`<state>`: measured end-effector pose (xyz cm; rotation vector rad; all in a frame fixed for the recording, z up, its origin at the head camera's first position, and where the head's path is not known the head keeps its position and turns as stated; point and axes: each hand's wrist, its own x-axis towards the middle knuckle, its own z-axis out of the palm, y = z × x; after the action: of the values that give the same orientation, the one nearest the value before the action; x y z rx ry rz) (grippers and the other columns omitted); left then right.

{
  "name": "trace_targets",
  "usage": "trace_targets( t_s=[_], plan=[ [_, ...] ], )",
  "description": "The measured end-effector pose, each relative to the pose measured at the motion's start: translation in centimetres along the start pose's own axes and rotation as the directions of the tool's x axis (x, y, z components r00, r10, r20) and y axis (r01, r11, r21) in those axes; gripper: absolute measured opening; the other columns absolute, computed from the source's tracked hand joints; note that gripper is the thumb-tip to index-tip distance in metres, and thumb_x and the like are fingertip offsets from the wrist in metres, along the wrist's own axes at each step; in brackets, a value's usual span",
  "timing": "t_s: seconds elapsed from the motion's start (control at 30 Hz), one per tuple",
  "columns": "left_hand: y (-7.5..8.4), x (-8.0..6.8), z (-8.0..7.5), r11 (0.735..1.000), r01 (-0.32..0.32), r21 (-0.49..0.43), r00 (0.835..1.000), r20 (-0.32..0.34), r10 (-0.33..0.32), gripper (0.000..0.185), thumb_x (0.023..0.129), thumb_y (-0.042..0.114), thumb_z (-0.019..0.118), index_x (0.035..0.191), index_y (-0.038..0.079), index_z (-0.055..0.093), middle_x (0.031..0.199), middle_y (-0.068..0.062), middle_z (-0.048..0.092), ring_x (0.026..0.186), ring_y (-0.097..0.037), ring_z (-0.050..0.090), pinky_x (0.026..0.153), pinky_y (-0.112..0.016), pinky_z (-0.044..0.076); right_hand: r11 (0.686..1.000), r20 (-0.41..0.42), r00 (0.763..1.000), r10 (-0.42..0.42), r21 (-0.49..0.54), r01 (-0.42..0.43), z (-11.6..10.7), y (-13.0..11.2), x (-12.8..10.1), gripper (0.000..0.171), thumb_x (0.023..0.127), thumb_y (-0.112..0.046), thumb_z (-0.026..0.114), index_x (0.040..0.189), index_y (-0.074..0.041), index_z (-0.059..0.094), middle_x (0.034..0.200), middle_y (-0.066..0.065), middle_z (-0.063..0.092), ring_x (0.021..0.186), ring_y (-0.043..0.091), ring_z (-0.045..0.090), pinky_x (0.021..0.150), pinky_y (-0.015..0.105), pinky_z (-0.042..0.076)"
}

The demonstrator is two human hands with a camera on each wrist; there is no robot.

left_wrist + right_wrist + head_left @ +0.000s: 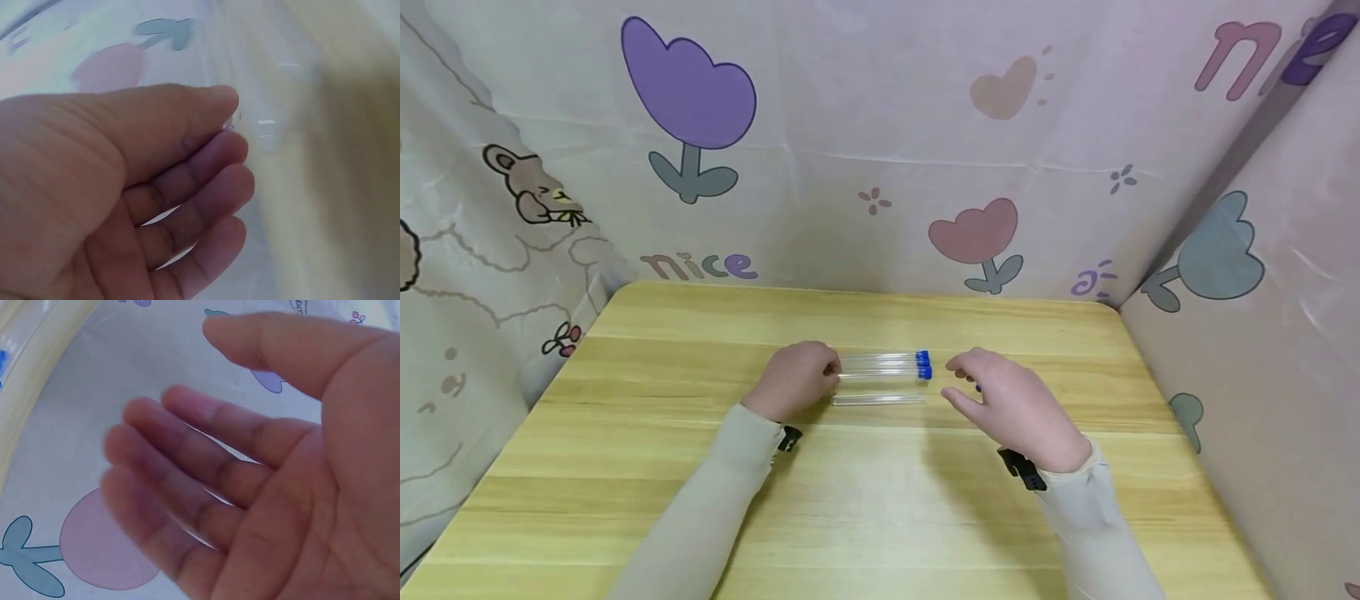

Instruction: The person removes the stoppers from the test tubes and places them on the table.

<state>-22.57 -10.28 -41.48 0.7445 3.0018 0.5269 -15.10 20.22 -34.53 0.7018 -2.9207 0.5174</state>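
Several clear test tubes [880, 365] with blue caps [923, 365] lie side by side on the table, caps to the right. My left hand [796, 379] is at their rounded left ends. In the left wrist view, the thumb and index fingertip of that hand [156, 169] pinch a small clear tip of a tube. Nearer to me lies a single test tube [878, 400] without a cap. To the right of the caps, my right hand [1015, 404] hovers with thumb and fingers apart, holding nothing. A bit of blue [978, 387] shows beside its fingers, mostly hidden by the hand.
The wood-grain table [865, 508] is bounded at the back by a printed curtain [835, 125]. More printed cloth hangs along the left side [467, 333] and the right side [1285, 350]. Both wrists wear black straps.
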Motion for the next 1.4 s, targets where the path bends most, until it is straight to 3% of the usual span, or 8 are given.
trace_targets(
  t_s=[0.1,0.27,0.43,0.53,0.67,1.0,1.27,1.4],
  plan=[
    [0.7,-0.9,-2.1,0.999,-0.004,-0.040,0.999,-0.044,0.002,0.007,0.096,0.018,0.074,0.095,0.013,0.079,0.090,0.003,0.073,0.081,-0.013,0.066,0.078,-0.038,0.058,1.000,-0.051,0.999,-0.008,0.010,0.009,-0.1,-0.1,0.1,0.037,0.098,-0.030,0.073,0.126,-0.006,0.068,0.121,0.005,0.068,0.103,0.021,0.066,0.092,0.041,0.056],
    [2.1,-2.7,-5.5,0.999,-0.017,-0.036,0.992,-0.127,0.012,0.010,0.096,0.023,0.076,0.099,0.014,0.080,0.086,0.007,0.073,0.075,-0.009,0.065,0.072,-0.035,0.057,0.999,-0.133,0.991,-0.013,0.038,0.018,-0.1,-0.2,0.3,0.055,0.096,-0.027,0.076,0.140,-0.001,0.056,0.136,0.013,0.060,0.127,0.032,0.056,0.111,0.050,0.045],
    [3.0,-4.1,-7.2,0.999,-0.043,-0.012,0.983,-0.177,0.041,0.010,0.096,0.023,0.076,0.101,0.015,0.080,0.085,0.009,0.073,0.075,-0.007,0.066,0.070,-0.033,0.056,1.000,-0.126,0.992,0.010,0.021,-0.007,-0.1,-0.3,0.3,0.053,0.096,-0.026,0.075,0.140,-0.002,0.057,0.136,0.013,0.062,0.124,0.030,0.060,0.106,0.049,0.050],
    [3.3,-4.4,-7.6,0.998,-0.056,-0.008,0.980,-0.190,0.053,0.011,0.096,0.024,0.076,0.102,0.016,0.079,0.085,0.010,0.073,0.075,-0.006,0.066,0.069,-0.033,0.056,1.000,-0.128,0.992,0.014,0.002,-0.014,0.0,-0.4,0.4,0.041,0.097,-0.024,0.074,0.131,-0.004,0.064,0.119,0.008,0.070,0.105,0.024,0.069,0.090,0.044,0.058],
    [3.3,-4.7,-8.0,0.998,-0.058,0.004,0.977,-0.205,0.058,0.010,0.096,0.023,0.076,0.102,0.016,0.080,0.084,0.010,0.073,0.074,-0.005,0.066,0.068,-0.032,0.055,0.999,-0.203,0.979,0.008,0.038,0.000,0.1,-0.7,0.4,0.036,0.097,-0.021,0.075,0.128,-0.005,0.067,0.103,0.003,0.073,0.090,0.019,0.071,0.075,0.038,0.060],
    [3.9,-5.3,-8.1,0.994,-0.110,-0.012,0.970,-0.218,0.104,0.009,0.096,0.022,0.077,0.101,0.015,0.077,0.085,0.009,0.073,0.074,-0.005,0.066,0.067,-0.031,0.056,0.997,-0.305,0.951,-0.055,0.032,0.068,0.1,-1.1,0.2,0.016,0.094,-0.015,0.078,0.109,-0.010,0.075,0.090,-0.005,0.069,0.077,0.007,0.065,0.067,0.029,0.057],
    [4.2,-5.4,-7.9,0.996,-0.076,-0.045,0.981,-0.182,0.067,0.022,0.096,0.017,0.075,0.117,0.012,0.072,0.096,0.005,0.073,0.084,-0.011,0.068,0.075,-0.034,0.058,0.993,-0.320,0.942,-0.096,0.039,0.114,0.3,-1.0,0.1,0.020,0.092,-0.013,0.080,0.111,-0.008,0.074,0.094,-0.004,0.069,0.078,0.009,0.064,0.069,0.028,0.058],
    [4.3,-5.3,-7.8,0.996,-0.087,-0.028,0.979,-0.189,0.081,0.020,0.095,0.017,0.076,0.114,0.012,0.074,0.100,0.003,0.073,0.085,-0.011,0.068,0.075,-0.034,0.059,0.993,-0.333,0.936,-0.113,0.004,0.121,0.4,-0.9,0.2,0.019,0.091,-0.013,0.081,0.109,-0.009,0.075,0.096,-0.004,0.069,0.075,0.007,0.058,0.065,0.027,0.055]
  ],
)
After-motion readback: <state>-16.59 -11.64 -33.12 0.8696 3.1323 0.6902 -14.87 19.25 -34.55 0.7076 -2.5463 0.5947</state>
